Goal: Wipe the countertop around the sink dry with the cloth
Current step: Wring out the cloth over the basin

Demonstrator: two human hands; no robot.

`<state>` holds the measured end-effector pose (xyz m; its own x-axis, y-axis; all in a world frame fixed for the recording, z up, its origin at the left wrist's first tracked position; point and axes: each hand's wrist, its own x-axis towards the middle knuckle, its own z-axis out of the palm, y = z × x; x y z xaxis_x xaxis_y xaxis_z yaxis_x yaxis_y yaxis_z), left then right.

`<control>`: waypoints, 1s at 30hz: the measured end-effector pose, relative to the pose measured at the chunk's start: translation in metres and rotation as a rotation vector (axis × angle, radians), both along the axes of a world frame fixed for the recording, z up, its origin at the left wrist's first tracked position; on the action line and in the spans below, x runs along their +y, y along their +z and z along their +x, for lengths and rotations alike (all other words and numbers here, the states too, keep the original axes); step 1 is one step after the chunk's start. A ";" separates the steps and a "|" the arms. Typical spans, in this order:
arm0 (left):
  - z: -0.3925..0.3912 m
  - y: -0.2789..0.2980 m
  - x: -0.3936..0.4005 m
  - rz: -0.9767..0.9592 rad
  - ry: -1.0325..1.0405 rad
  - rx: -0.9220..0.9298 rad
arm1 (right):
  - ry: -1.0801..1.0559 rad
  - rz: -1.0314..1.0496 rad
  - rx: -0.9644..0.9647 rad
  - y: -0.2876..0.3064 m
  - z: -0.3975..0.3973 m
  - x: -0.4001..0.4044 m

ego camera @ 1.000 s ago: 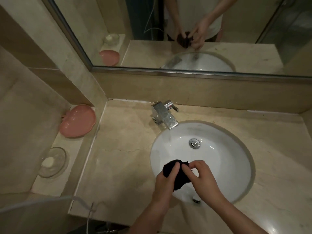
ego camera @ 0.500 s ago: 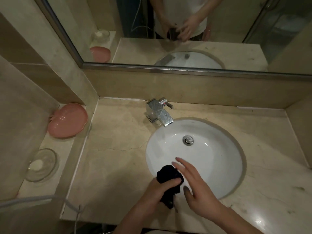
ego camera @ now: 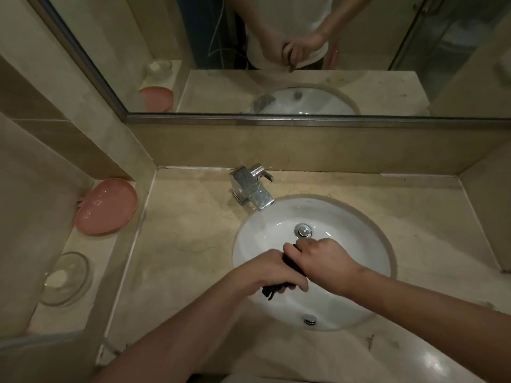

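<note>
Over the white oval sink (ego camera: 359,272) both my hands hold a dark cloth (ego camera: 291,264) rolled into a tight strip. My left hand (ego camera: 265,272) grips its near end, and a short tail of cloth sticks out below that fist. My right hand (ego camera: 323,258) grips the far end, knuckles up, close against the left hand. Most of the cloth is hidden inside the two fists. The beige marble countertop (ego camera: 182,244) runs all round the sink.
A chrome faucet (ego camera: 253,189) stands at the sink's back left. On a lower ledge to the left sit a pink soap dish (ego camera: 106,207) and a clear glass dish (ego camera: 65,277) with a white soap piece. A mirror (ego camera: 276,51) covers the back wall. Walls close both sides.
My right hand, open beside the cloth half a second ago, now grips it. The bunched cloth is drawn into a tight strip between both fists.
</note>
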<state>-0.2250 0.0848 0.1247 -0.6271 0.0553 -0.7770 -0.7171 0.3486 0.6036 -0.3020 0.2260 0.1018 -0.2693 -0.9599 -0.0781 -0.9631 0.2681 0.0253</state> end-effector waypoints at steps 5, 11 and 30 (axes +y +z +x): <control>-0.003 -0.032 0.029 -0.452 -0.057 0.165 | -0.068 0.191 0.069 -0.007 0.006 -0.019; 0.008 -0.059 0.029 -0.700 -0.037 0.356 | -0.219 0.311 -0.129 -0.010 0.013 -0.026; 0.003 -0.014 0.034 0.379 0.042 -0.287 | 0.239 0.115 0.129 0.009 -0.014 0.019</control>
